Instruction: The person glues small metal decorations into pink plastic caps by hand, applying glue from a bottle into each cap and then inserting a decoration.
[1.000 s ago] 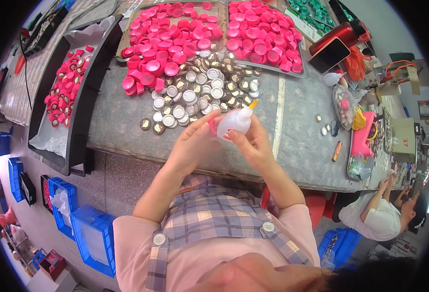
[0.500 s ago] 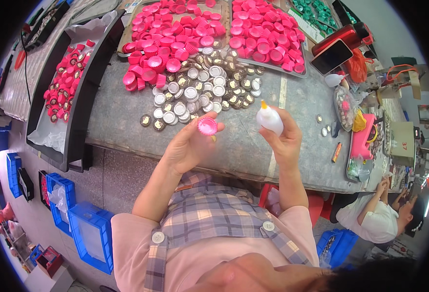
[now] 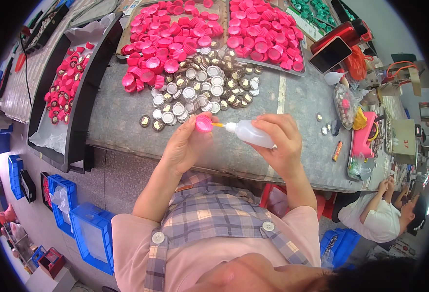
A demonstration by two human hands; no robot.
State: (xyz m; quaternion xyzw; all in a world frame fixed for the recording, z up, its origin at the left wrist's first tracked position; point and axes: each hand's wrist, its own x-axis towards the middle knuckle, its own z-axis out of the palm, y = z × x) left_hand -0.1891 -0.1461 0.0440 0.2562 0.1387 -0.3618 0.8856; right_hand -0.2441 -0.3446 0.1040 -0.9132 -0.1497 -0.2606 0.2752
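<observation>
In a workshop, a grey table [image 3: 312,112] stretches out beyond the person's hands, with a speckled floor [image 3: 122,187] below its near edge and blue crates [image 3: 93,239] standing to the left of the hands. In the head view, the left hand [image 3: 181,148] pinches a pink fluted cup [image 3: 203,123] between thumb and fingers, its open side showing. The right hand [image 3: 283,145] is wrapped around a white squeeze bottle [image 3: 253,134], tipped on its side so that its yellow nozzle [image 3: 218,125] points left, at the cup's right edge; whether the tip touches cannot be told. The two hands are apart, bottle and cup bridging the space between them, above the table's near part. Just beyond the left hand lies a heap of silver-and-brown caps [image 3: 190,95]. Farther out are a pile of pink cups [image 3: 168,39] and, to its right, a metal tray [image 3: 299,74] filled with more. Well left of the left hand, a long black tray [image 3: 89,80] holds pink pieces on white paper. Right of the right hand, near the table's far side, is a dark-screened phone [image 3: 330,53]; a co-worker in a white top [image 3: 370,218] sits farther right.
</observation>
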